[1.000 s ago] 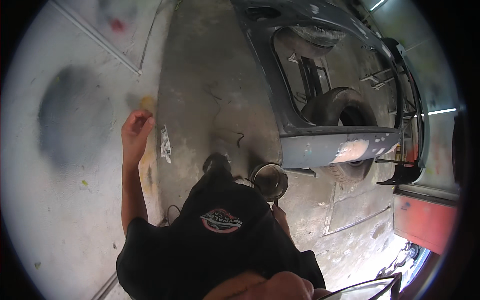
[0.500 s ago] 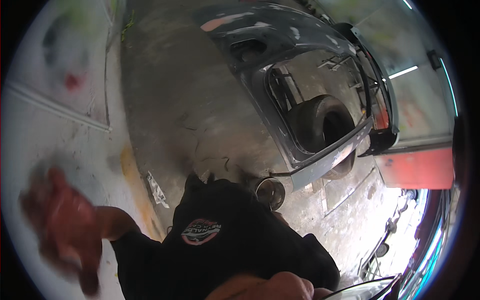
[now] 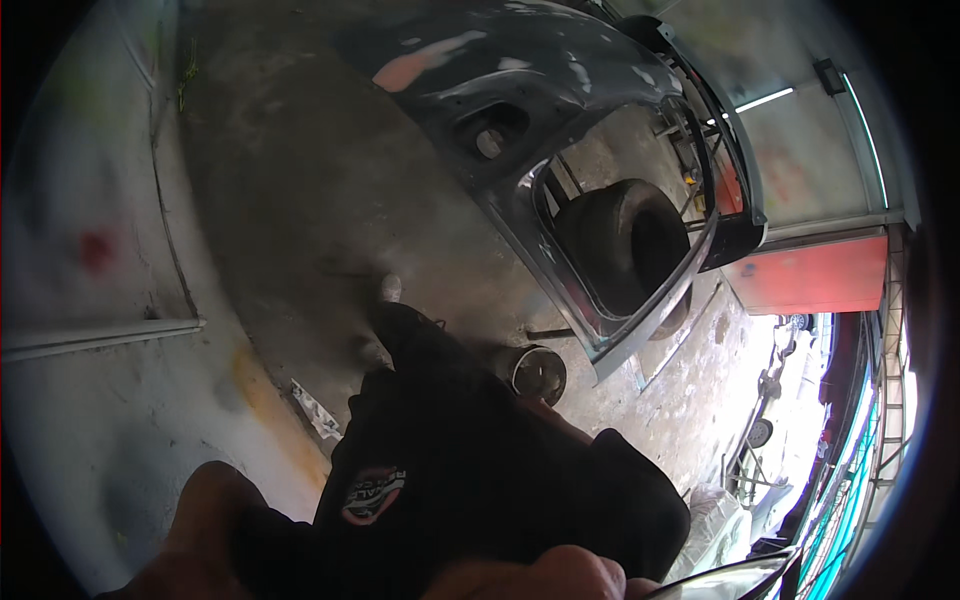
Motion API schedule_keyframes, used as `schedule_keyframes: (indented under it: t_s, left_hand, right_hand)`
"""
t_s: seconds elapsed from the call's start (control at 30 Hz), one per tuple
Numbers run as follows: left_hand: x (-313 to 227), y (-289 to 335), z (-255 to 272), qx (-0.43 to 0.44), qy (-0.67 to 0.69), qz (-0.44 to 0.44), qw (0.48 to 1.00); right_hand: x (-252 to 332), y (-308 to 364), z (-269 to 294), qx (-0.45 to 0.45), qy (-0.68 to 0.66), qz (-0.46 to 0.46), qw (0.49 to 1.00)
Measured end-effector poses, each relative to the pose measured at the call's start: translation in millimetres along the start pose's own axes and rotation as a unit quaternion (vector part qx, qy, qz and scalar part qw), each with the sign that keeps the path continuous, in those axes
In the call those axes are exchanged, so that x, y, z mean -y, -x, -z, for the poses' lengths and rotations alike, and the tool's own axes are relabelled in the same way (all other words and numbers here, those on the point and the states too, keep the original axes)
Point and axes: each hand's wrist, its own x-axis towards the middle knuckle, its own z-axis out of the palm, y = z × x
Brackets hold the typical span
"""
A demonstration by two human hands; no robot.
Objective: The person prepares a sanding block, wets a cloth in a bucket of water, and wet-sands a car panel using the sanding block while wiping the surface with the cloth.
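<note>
A round metal cup, open at the top, is at the end of my bare right forearm and seems held from below. The cup hides my right hand's fingers. Ahead of it stands a large grey car body panel with a window opening and patches of pale and pinkish filler. The panel's lower corner is a little to the right of the cup, apart from it. My left arm is bent at the lower left, and its hand is out of the picture.
A tyre shows through the panel's opening. A wall with paint smears runs along the left, and a crumpled strip lies at its foot. A red panel and bright daylight are at the right.
My left hand, blurred at the left half a second ago, has dropped out of view. My view has shifted, and the car panel stands closer to the cup. The cup stays with my right arm.
</note>
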Motion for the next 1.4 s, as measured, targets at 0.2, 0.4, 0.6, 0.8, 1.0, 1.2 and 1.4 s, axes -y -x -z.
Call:
schedule_keyframes:
  t_s: [0.2, 0.4, 0.6, 0.8, 1.0, 1.2, 1.4]
  left_hand:
    - [73, -5, -4, 0.036, -0.021, -0.001, 0.999]
    - [162, -10, -7, 0.061, -0.021, -0.010, 0.998]
    - [251, -9, -2, 0.058, -0.014, -0.006, 0.998]
    - [390, 32, 43, 0.082, -0.199, 0.133, 0.967]
    - [648, 271, 82, 0.085, -0.246, 0.635, 0.727]
    - [836, 384, -9, 0.145, -0.127, 0.712, 0.675]
    - [948, 365, -220, 0.244, 0.041, 0.636, 0.731]
  right_hand:
    - [59, -36, -16, 0.020, -0.018, -0.008, 1.000]
    - [126, -81, -16, 0.017, -0.040, -0.011, 0.999]
    - [192, -100, -22, 0.008, -0.086, -0.014, 0.996]
    - [262, -105, -24, -0.008, -0.138, -0.040, 0.990]
    - [301, -104, -50, -0.034, -0.195, -0.108, 0.974]
    - [357, -104, -82, -0.049, -0.239, -0.160, 0.956]
    - [441, -79, -88, -0.044, -0.439, -0.273, 0.855]
